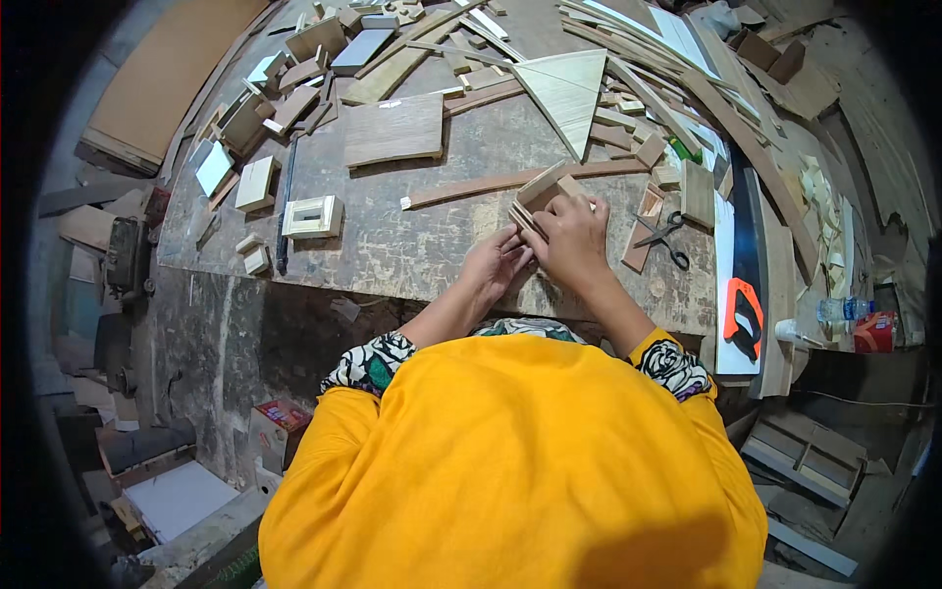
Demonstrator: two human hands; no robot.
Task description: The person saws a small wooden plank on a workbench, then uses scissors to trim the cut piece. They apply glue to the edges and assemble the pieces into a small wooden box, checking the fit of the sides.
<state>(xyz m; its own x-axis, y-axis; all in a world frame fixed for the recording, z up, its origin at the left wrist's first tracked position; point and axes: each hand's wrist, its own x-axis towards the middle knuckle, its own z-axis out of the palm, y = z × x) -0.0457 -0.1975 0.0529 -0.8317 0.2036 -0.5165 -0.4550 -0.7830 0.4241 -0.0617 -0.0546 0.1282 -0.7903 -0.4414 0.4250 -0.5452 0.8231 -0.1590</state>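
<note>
While I watched through the head camera, both hands met at the near edge of the workbench [392,260], just right of its middle. The right hand [574,240] was closed around a small stack of thin wooden pieces [540,191], its fingers curled over the top and right side of the stack. The left hand [496,263] was partly closed, its fingertips pressed against the near left edge of the same stack; the stack stood tilted, its far end raised above the bench surface. Just beyond the stack, a long reddish wooden strip [491,185] lay across the bench from left to right. Farther away rested a pale triangular panel [571,90], and left of it a flat rectangular board [394,130]. Near the left part of the bench lay a small white framed block [313,217]. To the right of the hands, black scissors [665,239] lay open on the bench, and farther right a handsaw with an orange-and-black handle [744,312] lay on a white board. At the far right a plastic water bottle [844,310] lay on its side. Many offcuts covered the far side.
</note>
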